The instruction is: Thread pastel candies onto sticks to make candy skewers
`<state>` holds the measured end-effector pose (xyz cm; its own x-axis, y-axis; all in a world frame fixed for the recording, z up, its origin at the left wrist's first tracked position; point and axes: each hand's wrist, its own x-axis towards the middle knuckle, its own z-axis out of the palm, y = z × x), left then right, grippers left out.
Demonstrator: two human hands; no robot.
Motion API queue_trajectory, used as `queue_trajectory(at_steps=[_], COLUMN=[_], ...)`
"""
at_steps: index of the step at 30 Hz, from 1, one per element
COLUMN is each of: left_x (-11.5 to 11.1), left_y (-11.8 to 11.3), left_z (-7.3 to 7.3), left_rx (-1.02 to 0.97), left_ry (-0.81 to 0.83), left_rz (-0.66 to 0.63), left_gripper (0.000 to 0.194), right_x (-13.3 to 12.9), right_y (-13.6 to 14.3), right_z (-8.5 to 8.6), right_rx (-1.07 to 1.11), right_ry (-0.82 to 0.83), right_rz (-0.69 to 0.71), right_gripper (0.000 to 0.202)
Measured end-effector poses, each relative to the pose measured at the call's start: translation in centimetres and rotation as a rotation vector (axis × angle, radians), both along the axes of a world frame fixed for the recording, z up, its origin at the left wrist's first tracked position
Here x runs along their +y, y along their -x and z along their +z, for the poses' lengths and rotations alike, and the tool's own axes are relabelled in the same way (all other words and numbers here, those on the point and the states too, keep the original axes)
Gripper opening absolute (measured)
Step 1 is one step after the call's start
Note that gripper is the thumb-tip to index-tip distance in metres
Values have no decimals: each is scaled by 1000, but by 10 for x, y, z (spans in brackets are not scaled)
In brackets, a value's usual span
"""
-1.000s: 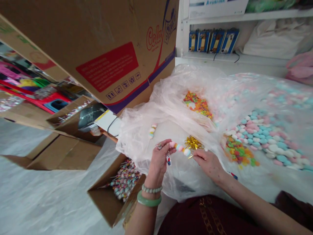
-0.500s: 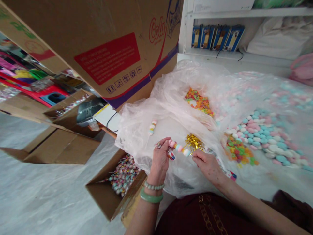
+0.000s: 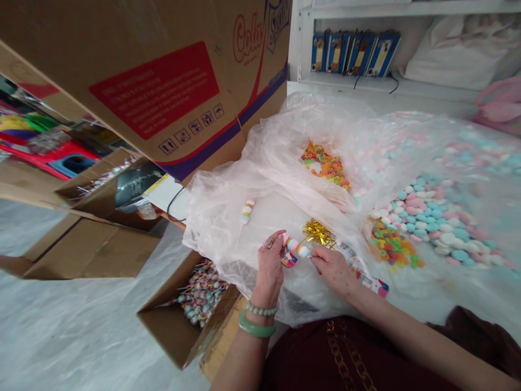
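My left hand (image 3: 272, 263) is closed around one end of a marshmallow skewer (image 3: 293, 245) of pink, white and blue pieces. A small printed wrapper or label (image 3: 289, 260) shows just below that hand. At the skewer's other end, my right hand (image 3: 331, 270) is pinched shut; whatever sits between its fingertips is too small to make out. Right behind the skewer lies a bunch of gold foil ties (image 3: 319, 232). Another marshmallow skewer (image 3: 247, 210) rests apart on the clear plastic sheet (image 3: 220, 201).
To the right are loose marshmallows (image 3: 431, 212) and gummy rings (image 3: 393, 244) in plastic, with more rings (image 3: 325, 165) farther back. A large cardboard box (image 3: 163, 81) towers at the left. Below the table edge, an open carton (image 3: 163, 320) holds many finished-looking skewers.
The view has shifted slightly. My right hand has come closer to my left, and less of the skewer shows between them. The skewer lying on the plastic has stayed put.
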<state>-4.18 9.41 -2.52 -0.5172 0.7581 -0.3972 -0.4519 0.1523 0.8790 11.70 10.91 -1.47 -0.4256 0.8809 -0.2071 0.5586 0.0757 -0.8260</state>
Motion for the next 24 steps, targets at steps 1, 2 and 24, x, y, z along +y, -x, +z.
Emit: queue_trajectory(at_steps=[1,2,24], left_x=[0,0,-11], left_y=[-1,-1,-8], left_z=[-2,-3,26], left_rx=[20,35,-555], left_ry=[11,21,48], left_rz=[3,-1,6], left_gripper=[31,28,26], right_x=[1,3,-8], right_y=[2,5,29], right_z=[0,0,9], right_rx=[9,19,465], right_ry=[6,11,304], right_rz=[-18,-33,-243], right_gripper=[22,21,20])
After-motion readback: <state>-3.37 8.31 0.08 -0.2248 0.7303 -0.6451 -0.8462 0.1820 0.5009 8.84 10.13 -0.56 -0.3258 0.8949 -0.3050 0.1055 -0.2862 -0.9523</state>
